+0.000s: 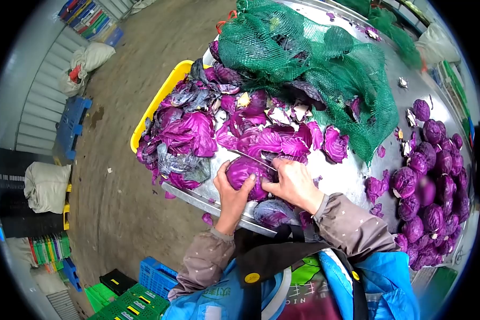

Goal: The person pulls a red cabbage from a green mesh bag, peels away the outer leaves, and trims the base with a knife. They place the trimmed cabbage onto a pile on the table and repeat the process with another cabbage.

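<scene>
A round red cabbage (245, 172) rests at the near edge of the metal table (325, 184). My left hand (232, 193) grips it from the left side, thumb across its front. My right hand (293, 180) is closed on a knife (255, 158), whose thin blade lies across the top of the cabbage; the handle is hidden in my fist. My right thumb presses against the cabbage's right side. Just below my hands is a darker cabbage (273, 212). Loose purple leaves (282, 143) lie beyond the blade.
A yellow bin (165, 92) heaped with trimmed leaves (184, 133) stands at the left. Green mesh netting (325, 69) covers the far part. Several whole cabbages (432, 186) are piled at the right. Green crates (136, 304) stand on the floor, lower left.
</scene>
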Demonstrator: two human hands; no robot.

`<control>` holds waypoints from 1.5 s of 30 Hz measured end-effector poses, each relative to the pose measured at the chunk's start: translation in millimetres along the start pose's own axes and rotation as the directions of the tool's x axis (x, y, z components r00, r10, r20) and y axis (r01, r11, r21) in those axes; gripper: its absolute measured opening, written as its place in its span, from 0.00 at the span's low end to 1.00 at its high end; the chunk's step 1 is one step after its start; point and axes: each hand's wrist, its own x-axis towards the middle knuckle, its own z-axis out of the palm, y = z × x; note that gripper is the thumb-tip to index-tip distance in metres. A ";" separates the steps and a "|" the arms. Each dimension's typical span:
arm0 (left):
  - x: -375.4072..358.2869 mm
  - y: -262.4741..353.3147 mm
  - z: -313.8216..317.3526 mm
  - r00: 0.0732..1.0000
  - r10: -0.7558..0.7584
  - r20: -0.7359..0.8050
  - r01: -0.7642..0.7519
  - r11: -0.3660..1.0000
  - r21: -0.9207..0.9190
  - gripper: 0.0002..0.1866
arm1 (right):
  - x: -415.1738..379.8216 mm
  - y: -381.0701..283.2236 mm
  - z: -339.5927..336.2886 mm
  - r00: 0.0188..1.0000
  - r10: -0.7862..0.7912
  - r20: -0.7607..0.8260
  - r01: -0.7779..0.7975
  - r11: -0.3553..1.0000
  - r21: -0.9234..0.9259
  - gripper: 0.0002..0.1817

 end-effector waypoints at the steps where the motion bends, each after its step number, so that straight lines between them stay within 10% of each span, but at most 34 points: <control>1: -0.9 -0.9 1.2 1.000 0.020 -0.018 -0.019 0.997 0.071 0.42 | 0.6 -1.8 -1.4 1.000 0.003 0.014 -0.003 0.998 -0.059 0.20; 10: -3.5 -11.2 4.6 0.986 0.150 -0.078 -0.143 0.986 0.081 0.41 | -1.0 32.2 -1.5 0.980 0.186 -0.065 -0.192 0.976 -0.102 0.12; 12: -2.8 -6.6 -4.9 0.998 0.008 0.063 0.018 0.917 -0.398 0.40 | 5.5 68.3 -15.9 0.922 0.384 0.043 -0.386 0.917 0.103 0.14; 18: -3.9 -1.0 -5.4 0.972 -0.136 0.191 0.226 0.762 -0.607 0.36 | 7.0 32.5 -33.4 0.949 0.296 -0.109 -0.292 0.955 0.056 0.17; 20: -3.4 3.8 -3.3 0.986 -0.114 0.118 0.163 0.755 -0.635 0.36 | 2.4 9.0 -42.0 0.938 0.316 0.140 -0.336 0.930 0.152 0.22; 24: -6.7 24.0 5.1 1.000 0.023 -0.008 -0.024 0.865 -0.502 0.38 | -3.5 -16.5 -26.2 0.981 0.171 0.092 -0.175 0.984 0.036 0.22; 32: -0.9 18.9 -7.2 0.977 -0.156 0.149 0.214 0.636 -0.742 0.35 | 4.5 70.5 -32.7 0.805 0.585 0.097 -0.549 0.674 0.495 0.11; 38: -4.6 15.7 -5.3 0.959 -0.180 0.219 0.283 0.594 -0.753 0.32 | 0.5 24.7 -45.4 0.953 0.196 0.229 -0.296 0.757 0.583 0.33; 41: -1.1 8.6 -8.3 0.955 -0.053 0.292 0.264 0.602 -0.753 0.36 | 6.9 25.7 -17.6 0.964 0.255 0.073 -0.254 0.813 0.523 0.43; 45: -1.0 20.3 -22.8 0.913 0.081 0.401 0.236 0.695 -0.679 0.50 | 7.6 33.0 -18.0 0.975 0.216 0.055 -0.202 0.753 0.626 0.21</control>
